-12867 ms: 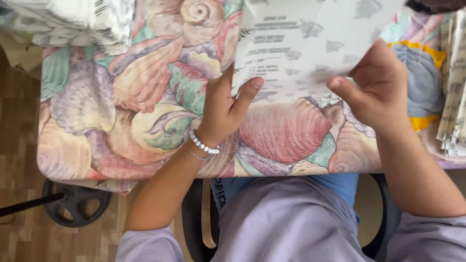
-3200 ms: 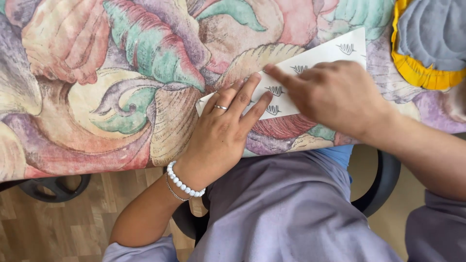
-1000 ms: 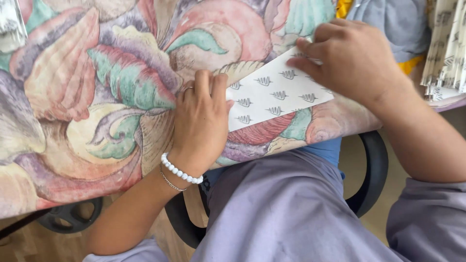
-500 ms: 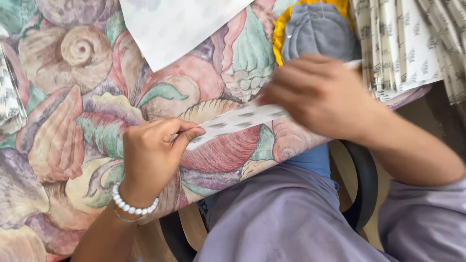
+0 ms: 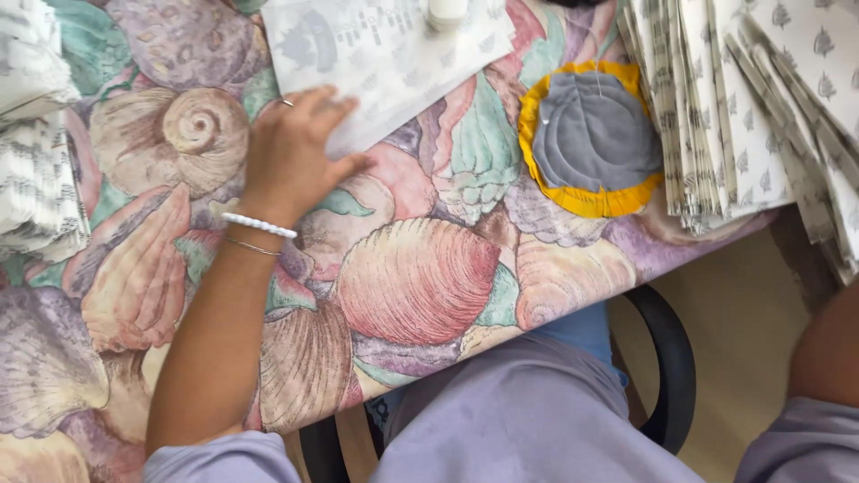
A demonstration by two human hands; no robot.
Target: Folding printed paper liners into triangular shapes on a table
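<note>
Left hand (image 5: 295, 152) flat, fingers spread, pressing on printed paper sheet (image 5: 385, 54) at 12 o'clock of shell-print tablecloth (image 5: 420, 277). Right hand out of frame. Folded paper stack (image 5: 743, 107) at 2 o'clock.

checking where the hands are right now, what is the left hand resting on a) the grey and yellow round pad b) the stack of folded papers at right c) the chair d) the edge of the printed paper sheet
d: the left hand lies flat with its fingers on the near edge of the printed paper sheet, on the shell-patterned tablecloth; the grey and yellow round pad sits apart to the right.
</note>
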